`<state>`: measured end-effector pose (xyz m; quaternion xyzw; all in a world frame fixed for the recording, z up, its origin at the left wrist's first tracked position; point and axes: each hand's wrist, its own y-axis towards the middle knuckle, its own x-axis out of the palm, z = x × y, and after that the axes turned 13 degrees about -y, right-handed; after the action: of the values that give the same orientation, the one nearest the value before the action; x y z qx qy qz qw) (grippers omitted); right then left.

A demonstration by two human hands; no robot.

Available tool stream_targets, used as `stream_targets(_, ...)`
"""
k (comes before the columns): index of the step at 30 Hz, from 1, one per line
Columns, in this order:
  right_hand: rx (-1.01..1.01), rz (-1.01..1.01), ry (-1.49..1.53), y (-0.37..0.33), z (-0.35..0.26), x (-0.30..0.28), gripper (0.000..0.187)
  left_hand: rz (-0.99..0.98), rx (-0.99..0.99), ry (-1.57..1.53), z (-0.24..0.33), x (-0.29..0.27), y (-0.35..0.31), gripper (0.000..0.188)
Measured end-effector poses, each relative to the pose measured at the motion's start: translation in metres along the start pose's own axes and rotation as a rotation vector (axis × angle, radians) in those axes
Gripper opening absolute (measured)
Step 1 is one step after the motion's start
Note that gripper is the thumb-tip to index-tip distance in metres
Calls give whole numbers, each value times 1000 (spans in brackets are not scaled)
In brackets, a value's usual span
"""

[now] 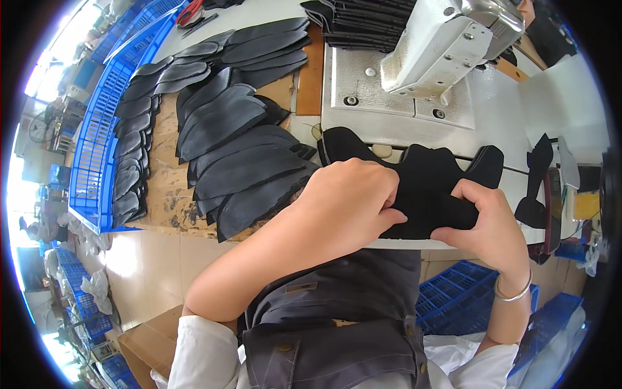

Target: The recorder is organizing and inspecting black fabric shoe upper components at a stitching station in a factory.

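A black, wavy-edged cut piece of fabric or shoe-upper material point(431, 175) lies at the table's near edge, in front of a white industrial sewing machine point(431, 55). My left hand point(359, 201) is over its left part, fingers curled and thumb close to the forefinger, gripping the material. On the right, my right hand point(486, 220) takes the piece's near right side between thumb and fingers. Both hands cover parts of its edge. Its layers show at the rounded left and right lobes; whether it is one piece or several stacked I cannot tell.
Dark grey curved pieces point(240, 168) lie in overlapping rows on the table at left, beside a blue plastic basket point(87, 168). Black pieces point(363, 23) are stacked behind. Red-handled scissors point(190, 14) rest far left. Blue crates point(460, 298) stand below right, a cardboard box point(150, 340) below left.
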<state>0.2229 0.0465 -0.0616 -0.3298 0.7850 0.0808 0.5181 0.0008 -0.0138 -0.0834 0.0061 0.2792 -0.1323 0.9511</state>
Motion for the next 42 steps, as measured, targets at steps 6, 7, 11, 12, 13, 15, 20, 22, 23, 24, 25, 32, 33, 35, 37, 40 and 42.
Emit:
stream_targets(6,-15,14,17,0,-1,0,37,36,13,32,4,1,-7,23)
stream_targets(7,-5,17,18,-1,0,-1,37,52,-6,38,7,2,-8,24)
stream_targets(11,-106,146,-137,-4,4,5,37,295,225,374,17,23,-28,49)
stream_targets(12,-78,156,-148,-6,5,-2,37,230,323,489,16,26,-30,51)
stream_targets(13,-27,67,-116,-5,8,-10,36,145,338,504,7,35,-33,52)
stream_targets(15,55,-37,27,-10,21,-22,35,60,378,513,5,45,-37,53)
stream_targets(20,94,-79,110,-12,45,-25,22,37,299,393,4,51,-36,64)
stream_targets(22,81,-99,74,-10,49,-26,22,35,313,420,3,52,-36,62)
stream_targets(23,47,-105,94,-9,51,-25,21,34,318,433,2,52,-36,61)
stream_targets(24,12,-112,114,-9,53,-26,21,33,323,447,2,52,-35,61)
stream_targets(25,2,-135,120,-8,53,-27,19,35,323,459,2,52,-36,60)
stream_targets(32,34,-223,188,-6,52,-36,20,45,328,478,1,53,-35,58)
stream_targets(33,42,-245,236,-8,48,-42,20,42,328,471,1,53,-34,57)
stream_targets(35,50,-265,286,-8,44,-47,20,38,331,467,1,52,-35,55)
stream_targets(37,31,-331,318,-7,43,-49,20,40,326,476,1,52,-35,54)
stream_targets(40,65,-283,250,-7,53,-37,19,49,326,462,0,54,-36,53)
stream_targets(42,57,-256,180,-9,54,-33,18,49,329,465,1,54,-35,53)
